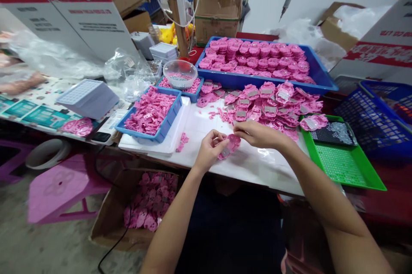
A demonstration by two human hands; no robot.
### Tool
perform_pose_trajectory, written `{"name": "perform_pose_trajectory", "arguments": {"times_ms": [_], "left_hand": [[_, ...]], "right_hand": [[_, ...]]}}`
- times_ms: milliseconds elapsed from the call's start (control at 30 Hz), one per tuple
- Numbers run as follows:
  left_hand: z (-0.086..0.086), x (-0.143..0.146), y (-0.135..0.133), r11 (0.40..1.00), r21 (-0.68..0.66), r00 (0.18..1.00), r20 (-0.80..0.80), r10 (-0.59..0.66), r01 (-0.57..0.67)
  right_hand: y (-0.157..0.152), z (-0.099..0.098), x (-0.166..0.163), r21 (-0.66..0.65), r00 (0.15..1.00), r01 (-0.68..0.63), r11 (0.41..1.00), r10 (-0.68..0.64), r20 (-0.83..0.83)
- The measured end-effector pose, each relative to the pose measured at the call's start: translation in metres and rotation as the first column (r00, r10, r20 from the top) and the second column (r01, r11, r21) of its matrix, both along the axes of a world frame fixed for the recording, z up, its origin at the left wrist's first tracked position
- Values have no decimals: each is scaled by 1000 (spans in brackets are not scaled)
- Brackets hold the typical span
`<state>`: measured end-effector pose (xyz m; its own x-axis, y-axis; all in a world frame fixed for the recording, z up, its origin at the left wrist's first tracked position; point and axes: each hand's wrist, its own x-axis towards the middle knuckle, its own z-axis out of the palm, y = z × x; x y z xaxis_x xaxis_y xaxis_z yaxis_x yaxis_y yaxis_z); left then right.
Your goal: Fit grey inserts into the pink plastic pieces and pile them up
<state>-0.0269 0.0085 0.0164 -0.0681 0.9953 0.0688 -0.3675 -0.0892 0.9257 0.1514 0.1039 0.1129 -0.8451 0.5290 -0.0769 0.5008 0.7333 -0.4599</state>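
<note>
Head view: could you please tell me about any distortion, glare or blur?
Head view: wide-angle bending tilts the boxes at the edges; even light, faint glare on the white table beside the right hand; left hand and pink piece fairly sharp.

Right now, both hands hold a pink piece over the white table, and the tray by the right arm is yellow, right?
Not quite: the tray is green, not yellow. The head view shows it. The left hand and right hand do hold a pink piece over the white table.
</note>
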Motion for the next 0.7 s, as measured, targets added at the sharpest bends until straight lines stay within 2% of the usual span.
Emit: {"name": "perform_pose_trajectory", "arguments": {"times_ms": [100,200,367,467,533,633,700], "left_hand": [[-1,1,2,998,-45,998,-23,-55,54],[-2,0,2,993,-70,993,-62,-96,92],[-4,0,7,998,-59,999,-46,-6,3],[-4,0,9,997,-57,998,-43,53,-56],[-4,-1,9,994,-63,994,-72,82,-86],[-7,-2,9,988,-81,977,-179,114,-130],[-12,-2,12,976,-85,953,-250,172,-198]], "right_hand": [[4,13,-9,-79,990,-71,994,80,118],[12,17,-23,-170,972,-64,983,100,213],[39,27,-44,-274,942,-74,959,157,296],[47,40,-65,-171,944,-95,981,143,296],[42,43,-88,-59,964,-133,989,143,224],[23,33,-132,48,955,-268,962,258,149],[6,18,-158,85,907,-367,926,336,253]]}}
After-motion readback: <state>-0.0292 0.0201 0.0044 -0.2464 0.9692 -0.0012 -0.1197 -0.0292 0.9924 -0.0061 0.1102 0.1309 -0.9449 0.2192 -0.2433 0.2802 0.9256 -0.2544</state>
